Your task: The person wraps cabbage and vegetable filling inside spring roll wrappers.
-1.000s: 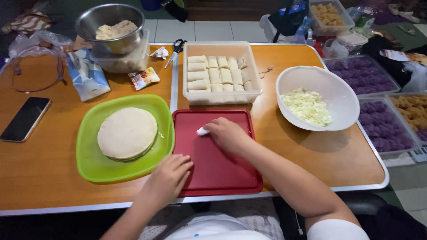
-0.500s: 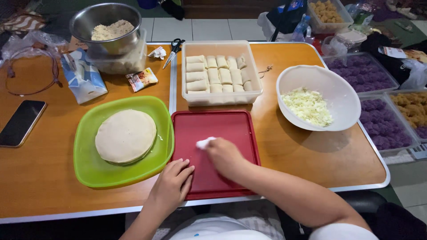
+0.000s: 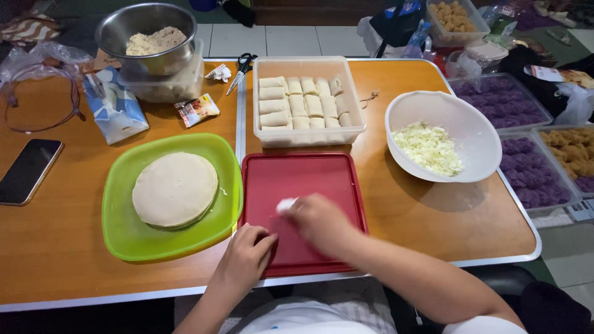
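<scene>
My right hand [image 3: 318, 222] is blurred over the red square lid [image 3: 297, 179] and pinches a small white wad [image 3: 286, 205] against its surface. At the lid's near left corner rests my left hand [image 3: 244, 256], fingers curled on the edge, holding it. Just left of that stands a green plate [image 3: 124, 235] with a stack of round pale wrappers [image 3: 175, 188]. A clear tub [image 3: 307, 133] of rolled white wraps sits behind the lid.
A white bowl [image 3: 476, 139] of shredded white filling stands at the right. Back left are a steel bowl [image 3: 148, 31] of crumbs, a blue-white pouch [image 3: 113, 108], scissors [image 3: 240, 68] and a small packet [image 3: 197, 109]. A phone [image 3: 28, 170] lies far left; trays of purple pieces [image 3: 532, 167] sit right.
My right hand has slid with the white wad from the lid's upper left toward its near middle. My left hand has stayed at the lid's near left corner.
</scene>
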